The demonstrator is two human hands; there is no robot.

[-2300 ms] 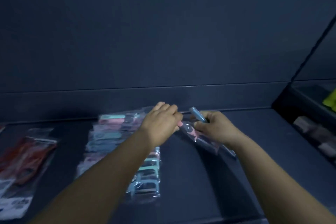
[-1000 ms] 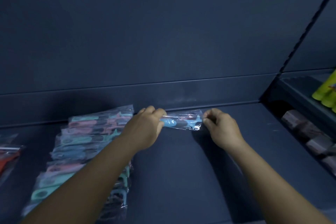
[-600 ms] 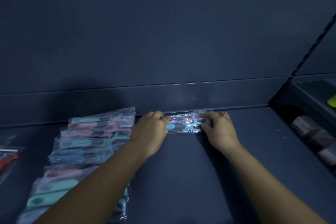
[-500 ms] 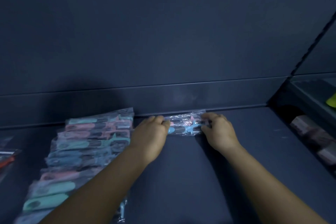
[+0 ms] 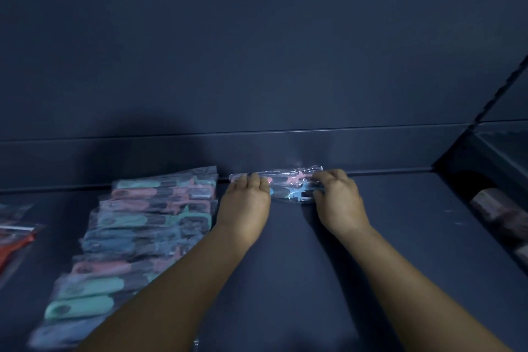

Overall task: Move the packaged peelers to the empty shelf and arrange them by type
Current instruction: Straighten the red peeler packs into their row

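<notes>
A clear packet of peelers (image 5: 288, 184) (one pink, one blue inside, as far as the dim light lets on) lies flat at the back edge of the dark blue shelf (image 5: 400, 237), right against the low rear lip and roughly midway along it. The left hand (image 5: 245, 203) rests palm down on the packet's left end, its fingers laid fairly straight over the plastic. The right hand (image 5: 338, 203) covers the packet's right end with its fingers bent down onto the wrapping; whether they truly pinch it or only press it flat cannot be told. Both forearms reach in from the shelf's front edge.

Just beside the left hand, towards the shelf's left part, a long overlapping row of packaged peelers (image 5: 137, 237) runs from the back edge to the front edge, with handles in mint, pink and blue. Its rear end sits near the held packet without touching it. At the far left edge lies a bag with red contents (image 5: 14, 240), blurred. Past the right edge, a neighbouring shelf bay (image 5: 503, 208) holds pale wrapped items, too dark to name.
</notes>
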